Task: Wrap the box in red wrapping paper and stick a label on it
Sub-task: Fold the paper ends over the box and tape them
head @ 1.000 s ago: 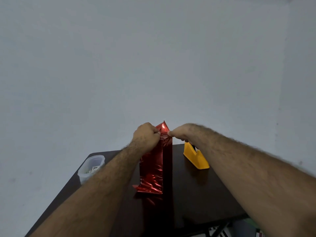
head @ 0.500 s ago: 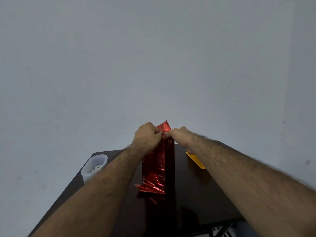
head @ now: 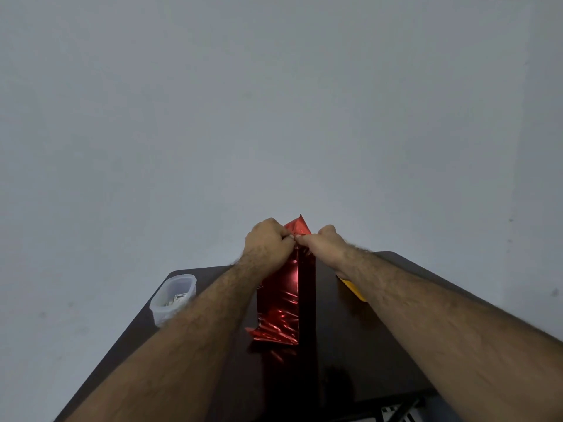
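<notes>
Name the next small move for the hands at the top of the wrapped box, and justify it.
Probably fold the upright red flap down flat. Both the left hand and right hand pinch the red wrapping paper at the standing box's top, where a pointed tip sticks up unfolded.

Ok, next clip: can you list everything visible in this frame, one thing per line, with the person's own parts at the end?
box in red wrapping paper: 1, shiny red, standing upright at the table's middle, loose crumpled paper at its base, a pointed flap at the top.
plastic container: 1, translucent white, near the table's left edge, small items inside too unclear to name.
yellow object: 1, yellow, right of the box, mostly hidden behind the right forearm.
table: 1, dark brown, against a plain grey wall.
left hand: 1, pinching paper at the box top.
right hand: 1, pinching paper at the box top.
</notes>
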Action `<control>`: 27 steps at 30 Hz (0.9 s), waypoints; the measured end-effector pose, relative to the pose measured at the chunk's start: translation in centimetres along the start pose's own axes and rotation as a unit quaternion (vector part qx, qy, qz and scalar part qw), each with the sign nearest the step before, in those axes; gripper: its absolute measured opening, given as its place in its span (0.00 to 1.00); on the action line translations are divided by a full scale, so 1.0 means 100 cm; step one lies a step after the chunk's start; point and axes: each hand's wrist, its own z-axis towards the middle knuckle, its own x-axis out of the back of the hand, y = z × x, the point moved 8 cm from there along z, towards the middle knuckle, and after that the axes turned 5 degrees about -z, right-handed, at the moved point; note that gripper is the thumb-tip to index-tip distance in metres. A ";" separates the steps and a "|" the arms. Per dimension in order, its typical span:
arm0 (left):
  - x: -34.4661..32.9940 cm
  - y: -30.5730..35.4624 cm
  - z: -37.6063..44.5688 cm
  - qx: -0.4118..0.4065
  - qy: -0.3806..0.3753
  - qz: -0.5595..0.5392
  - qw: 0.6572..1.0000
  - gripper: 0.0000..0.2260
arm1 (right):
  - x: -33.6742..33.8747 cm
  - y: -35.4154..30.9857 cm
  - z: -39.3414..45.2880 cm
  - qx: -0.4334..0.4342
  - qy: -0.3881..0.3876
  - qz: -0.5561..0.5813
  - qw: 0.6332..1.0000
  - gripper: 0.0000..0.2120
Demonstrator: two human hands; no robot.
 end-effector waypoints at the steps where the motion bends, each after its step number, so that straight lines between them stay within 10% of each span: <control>1: -0.001 0.000 0.000 0.000 0.002 0.000 1.000 0.16 | 0.004 -0.007 -0.009 0.015 0.017 -0.042 0.999 0.42; 8: 0.004 0.000 -0.004 -0.004 0.026 0.003 1.000 0.20 | 0.028 -0.007 -0.033 0.152 0.191 -0.144 0.959 0.16; 19: 0.007 0.004 -0.006 -0.005 0.017 0.000 1.000 0.15 | 0.033 -0.012 -0.050 0.346 0.193 -0.289 0.872 0.34; 27: 0.006 0.003 -0.005 0.010 0.015 0.012 1.000 0.20 | 0.032 -0.025 -0.049 0.343 0.163 -0.238 0.894 0.34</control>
